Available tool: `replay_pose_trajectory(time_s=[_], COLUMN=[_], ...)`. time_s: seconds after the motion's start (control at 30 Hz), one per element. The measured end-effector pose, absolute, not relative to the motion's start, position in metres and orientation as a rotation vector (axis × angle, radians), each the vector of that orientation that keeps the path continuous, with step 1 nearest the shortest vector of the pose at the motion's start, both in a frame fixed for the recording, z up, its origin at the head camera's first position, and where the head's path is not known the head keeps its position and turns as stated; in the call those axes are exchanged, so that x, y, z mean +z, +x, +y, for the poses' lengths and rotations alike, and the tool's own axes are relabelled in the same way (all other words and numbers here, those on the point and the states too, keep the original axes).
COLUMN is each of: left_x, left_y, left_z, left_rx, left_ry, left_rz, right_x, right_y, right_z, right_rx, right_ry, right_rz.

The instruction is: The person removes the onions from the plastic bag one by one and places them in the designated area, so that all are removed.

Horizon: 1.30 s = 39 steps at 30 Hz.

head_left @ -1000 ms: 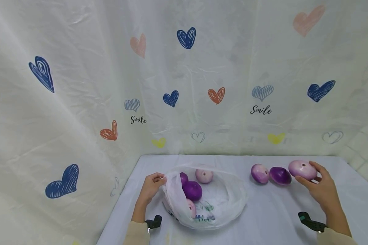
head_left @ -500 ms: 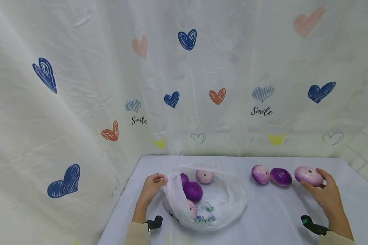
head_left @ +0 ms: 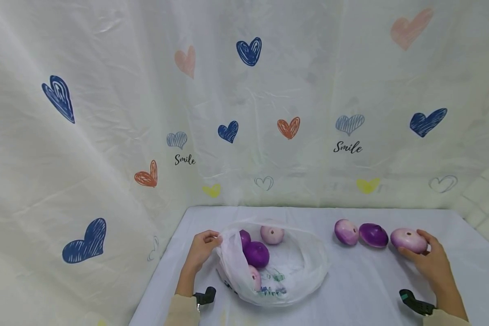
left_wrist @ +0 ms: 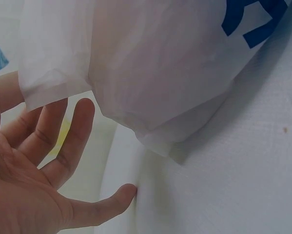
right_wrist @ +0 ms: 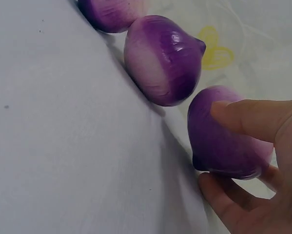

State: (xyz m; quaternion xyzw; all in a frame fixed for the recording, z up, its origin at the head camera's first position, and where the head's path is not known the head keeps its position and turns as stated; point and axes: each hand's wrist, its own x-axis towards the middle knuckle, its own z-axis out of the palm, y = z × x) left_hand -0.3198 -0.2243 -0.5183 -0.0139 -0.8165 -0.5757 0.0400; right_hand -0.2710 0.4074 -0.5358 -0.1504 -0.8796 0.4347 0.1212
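Note:
A white plastic bag (head_left: 305, 290) lies with its mouth spread wide, and several onions (head_left: 256, 254), some deep purple and some pale pink, sit inside it at the left. The bag's left rim is pinched by my left hand (head_left: 200, 251); in the left wrist view that hand's other fingers (left_wrist: 77, 129) are spread beneath the plastic. At the right of the table, my right hand (head_left: 432, 265) grips a glossy purple-and-pink onion (head_left: 409, 240) between thumb and fingers. Beside it, in a row, are a dark purple onion (head_left: 373, 235) and a pink-purple onion (head_left: 346, 232).
White cloth covers the table (head_left: 362, 290). Behind it hangs a pale curtain (head_left: 309, 172) printed with hearts, which also runs down the left side. A dark band with a camera (head_left: 416, 302) is on the right wrist, and a similar one (head_left: 205, 296) on the left.
My right hand has moved the onion a little rightward and then lowered it beside the dark purple one. The left hand and the bag have stayed in place.

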Motion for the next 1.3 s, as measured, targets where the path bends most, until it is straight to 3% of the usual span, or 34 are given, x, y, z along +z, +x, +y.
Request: replay_pose_trajectory(time_s=[0.6,1.3], left_x=[-0.5166,-0.5158], left_y=[-0.3185,-0.3170], left_z=[-0.2246,-0.2226], left_rx=[-1.768,-1.756], left_ry=[-0.032,-0.020], left_rz=[-2.500,-2.508], right_x=[-0.5397,-0.5380], right_y=[-0.2772,-0.2782], right_z=[0.4043,0.4017], right_rx=[1.332,1.275], right_ry=[-0.442,-0.209], right_rz=[-2.578,-2.581])
